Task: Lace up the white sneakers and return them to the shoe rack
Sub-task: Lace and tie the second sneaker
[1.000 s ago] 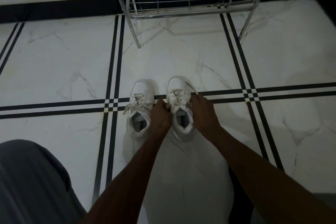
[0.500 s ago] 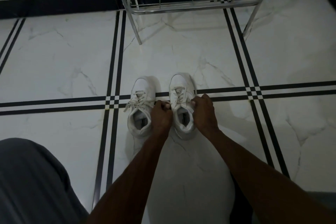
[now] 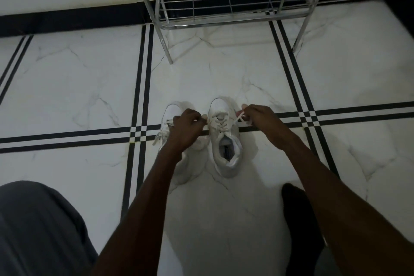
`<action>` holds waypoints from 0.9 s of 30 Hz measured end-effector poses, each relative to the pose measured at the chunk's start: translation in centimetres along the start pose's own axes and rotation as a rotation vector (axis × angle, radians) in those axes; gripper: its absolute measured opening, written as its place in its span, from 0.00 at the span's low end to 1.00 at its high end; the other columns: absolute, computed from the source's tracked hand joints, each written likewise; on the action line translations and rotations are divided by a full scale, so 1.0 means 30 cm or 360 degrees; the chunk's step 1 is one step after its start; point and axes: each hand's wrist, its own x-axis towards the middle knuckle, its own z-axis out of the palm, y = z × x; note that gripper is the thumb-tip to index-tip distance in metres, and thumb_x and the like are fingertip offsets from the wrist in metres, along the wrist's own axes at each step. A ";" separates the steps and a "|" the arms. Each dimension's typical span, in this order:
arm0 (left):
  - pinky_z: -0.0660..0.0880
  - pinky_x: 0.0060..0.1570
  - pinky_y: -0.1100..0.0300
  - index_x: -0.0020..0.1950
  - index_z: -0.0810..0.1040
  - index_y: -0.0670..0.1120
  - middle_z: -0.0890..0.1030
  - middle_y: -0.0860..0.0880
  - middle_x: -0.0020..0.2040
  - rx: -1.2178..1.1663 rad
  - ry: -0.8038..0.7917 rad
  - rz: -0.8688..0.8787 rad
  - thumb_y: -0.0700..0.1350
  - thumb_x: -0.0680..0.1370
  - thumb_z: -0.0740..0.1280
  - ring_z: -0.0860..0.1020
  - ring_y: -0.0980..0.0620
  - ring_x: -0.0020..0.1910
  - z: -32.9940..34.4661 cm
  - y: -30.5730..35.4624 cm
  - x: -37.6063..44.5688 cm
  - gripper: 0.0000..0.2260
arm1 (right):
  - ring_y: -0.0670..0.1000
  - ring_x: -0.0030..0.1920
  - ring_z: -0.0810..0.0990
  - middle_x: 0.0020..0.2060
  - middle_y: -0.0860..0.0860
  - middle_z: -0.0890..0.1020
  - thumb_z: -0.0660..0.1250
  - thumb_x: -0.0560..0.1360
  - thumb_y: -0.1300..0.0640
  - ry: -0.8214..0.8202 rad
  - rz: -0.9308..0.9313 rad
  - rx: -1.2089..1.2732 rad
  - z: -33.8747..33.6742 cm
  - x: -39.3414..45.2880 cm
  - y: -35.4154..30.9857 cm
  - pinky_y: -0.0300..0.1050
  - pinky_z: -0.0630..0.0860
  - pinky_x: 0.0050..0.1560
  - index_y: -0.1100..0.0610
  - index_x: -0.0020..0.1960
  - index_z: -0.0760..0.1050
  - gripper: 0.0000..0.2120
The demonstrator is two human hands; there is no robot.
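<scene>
Two white sneakers stand side by side on the marble floor, toes pointing away from me. The right sneaker [image 3: 225,141] has its lace crossed through the eyelets and its opening shows. My right hand [image 3: 257,116] pinches one lace end [image 3: 240,116] out to the shoe's right. My left hand [image 3: 189,125] grips the other lace end on the shoe's left and covers most of the left sneaker [image 3: 173,111], whose loose laces [image 3: 160,136] hang on its left side.
A chrome wire shoe rack [image 3: 230,4] stands against the wall just beyond the shoes, its lower shelf bare. Black stripes cross the white floor [image 3: 67,87]. My grey-clad knee [image 3: 33,231] is at lower left, a dark foot [image 3: 298,219] at lower right.
Both hands have moved apart and away from me, drawing the right sneaker's lace ends out to either side. The view has tipped up a little, showing more of the rack.
</scene>
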 end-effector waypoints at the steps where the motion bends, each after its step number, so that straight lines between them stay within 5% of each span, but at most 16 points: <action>1: 0.71 0.57 0.53 0.55 0.84 0.43 0.80 0.46 0.58 -0.0182 0.0016 0.0000 0.54 0.83 0.61 0.79 0.49 0.55 -0.018 0.012 -0.004 0.17 | 0.51 0.54 0.83 0.50 0.55 0.87 0.59 0.83 0.47 -0.0021 -0.0005 0.0172 0.000 0.003 -0.019 0.47 0.76 0.58 0.64 0.52 0.82 0.22; 4: 0.73 0.56 0.54 0.58 0.85 0.44 0.83 0.48 0.53 -0.0591 -0.0036 -0.0001 0.51 0.85 0.59 0.80 0.58 0.51 -0.034 0.045 -0.002 0.17 | 0.57 0.59 0.83 0.51 0.58 0.87 0.58 0.84 0.46 -0.0104 -0.0066 0.0499 0.011 0.001 -0.075 0.56 0.76 0.61 0.56 0.45 0.77 0.17; 7: 0.76 0.57 0.46 0.50 0.81 0.42 0.87 0.43 0.50 -0.0876 -0.0081 0.0005 0.54 0.85 0.60 0.85 0.49 0.52 -0.001 0.070 0.007 0.18 | 0.57 0.57 0.84 0.49 0.57 0.86 0.60 0.83 0.47 -0.0141 -0.0127 0.0588 0.030 -0.004 -0.093 0.63 0.76 0.61 0.55 0.51 0.77 0.14; 12: 0.75 0.45 0.52 0.52 0.78 0.45 0.79 0.46 0.41 -0.0854 0.0046 0.0131 0.53 0.86 0.59 0.78 0.51 0.43 0.079 0.078 0.007 0.14 | 0.49 0.48 0.81 0.47 0.52 0.84 0.62 0.83 0.58 -0.0197 -0.0281 0.0283 0.059 -0.004 -0.076 0.50 0.78 0.50 0.50 0.68 0.76 0.14; 17: 0.72 0.38 0.70 0.66 0.78 0.46 0.77 0.56 0.39 -0.0614 0.0047 0.0290 0.45 0.87 0.58 0.75 0.58 0.37 0.103 0.061 0.016 0.12 | 0.50 0.45 0.82 0.46 0.52 0.87 0.62 0.83 0.62 -0.0184 -0.0199 0.0208 0.066 0.013 -0.059 0.48 0.78 0.44 0.51 0.70 0.74 0.18; 22: 0.78 0.40 0.62 0.70 0.74 0.50 0.81 0.50 0.43 -0.0339 -0.0010 0.0379 0.41 0.85 0.59 0.82 0.51 0.39 0.100 0.045 0.032 0.14 | 0.50 0.41 0.87 0.41 0.52 0.89 0.69 0.78 0.62 0.0086 -0.0024 0.0330 0.081 0.026 -0.072 0.46 0.80 0.41 0.61 0.59 0.74 0.10; 27: 0.81 0.39 0.42 0.60 0.71 0.47 0.86 0.46 0.41 -0.0309 -0.0034 0.0400 0.42 0.83 0.65 0.84 0.43 0.38 0.100 0.048 0.036 0.07 | 0.50 0.37 0.86 0.39 0.56 0.87 0.76 0.71 0.63 0.0185 -0.0044 0.0232 0.092 0.039 -0.077 0.44 0.83 0.41 0.60 0.48 0.86 0.06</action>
